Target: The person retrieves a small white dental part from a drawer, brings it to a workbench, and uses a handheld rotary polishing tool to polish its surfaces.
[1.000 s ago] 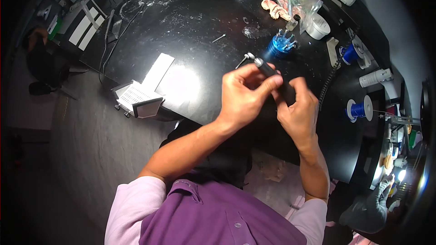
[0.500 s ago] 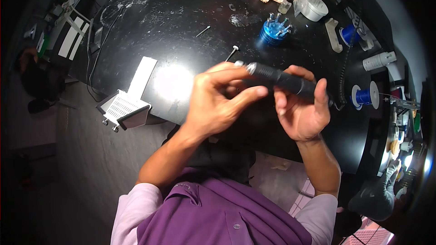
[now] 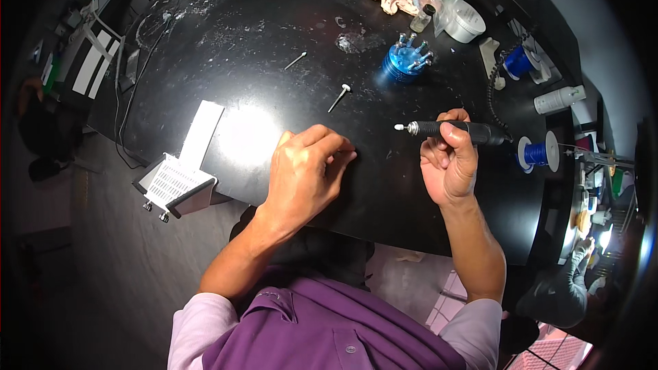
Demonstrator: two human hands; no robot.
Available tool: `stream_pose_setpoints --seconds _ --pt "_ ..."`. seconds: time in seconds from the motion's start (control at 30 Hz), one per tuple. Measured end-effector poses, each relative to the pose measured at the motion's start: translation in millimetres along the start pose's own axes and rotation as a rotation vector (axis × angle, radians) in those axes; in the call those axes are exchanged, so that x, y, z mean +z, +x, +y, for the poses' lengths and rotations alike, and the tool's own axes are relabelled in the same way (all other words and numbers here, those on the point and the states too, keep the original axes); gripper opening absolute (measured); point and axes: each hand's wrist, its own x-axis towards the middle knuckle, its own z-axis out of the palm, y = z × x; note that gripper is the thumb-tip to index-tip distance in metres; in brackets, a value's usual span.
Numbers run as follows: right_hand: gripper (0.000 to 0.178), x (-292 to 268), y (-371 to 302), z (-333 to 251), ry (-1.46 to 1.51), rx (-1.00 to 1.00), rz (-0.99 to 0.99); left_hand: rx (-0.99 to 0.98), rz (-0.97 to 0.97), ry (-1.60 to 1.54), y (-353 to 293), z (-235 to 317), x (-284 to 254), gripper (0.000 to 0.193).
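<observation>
A black rotary handpiece (image 3: 483,133) lies in my right hand (image 3: 449,164), with thumb and fingers closed round it. Its silver nose points left and carries a small white-tipped bit (image 3: 399,127). My left hand (image 3: 305,171) is apart from it, over the table, with its fingers bent together; whatever they hold, if anything, is hidden. Beyond the hands lie a white-headed bit (image 3: 339,98) and a thinner bit (image 3: 296,60). A round blue holder (image 3: 401,68) bears several upright bits.
A white slotted dust hood (image 3: 179,181) is fixed at the table's near left edge. Blue wire spools (image 3: 538,153), a white bottle (image 3: 558,100) and a coiled cord stand right. At the back are a white tub (image 3: 466,22), a small jar (image 3: 423,19) and plastic bags.
My left hand has come off the handpiece's nose and moved down and left, its fingers now bent together. My right hand still holds the handpiece, now levelled, with the white-tipped bit showing.
</observation>
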Motion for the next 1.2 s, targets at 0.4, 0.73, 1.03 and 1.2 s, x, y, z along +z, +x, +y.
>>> stream_pose_setpoints --seconds 0.4,0.73,1.03,1.2 --pt "0.042 35 -21 -3 -0.227 -0.198 -0.169 -0.401 0.010 -1.195 -15 -3 -6 0.012" --pt "0.050 53 -28 27 -0.548 -0.589 -0.373 -0.428 -0.010 -1.333 -19 -3 -6 0.016" --pt "0.034 60 -22 36 -0.870 -0.780 -0.407 -0.540 -0.037 -1.461 -17 -4 -10 0.021" --pt "0.038 58 -27 39 -0.791 -0.689 -0.323 -0.511 -0.035 -1.388 -18 -1 -9 0.019"
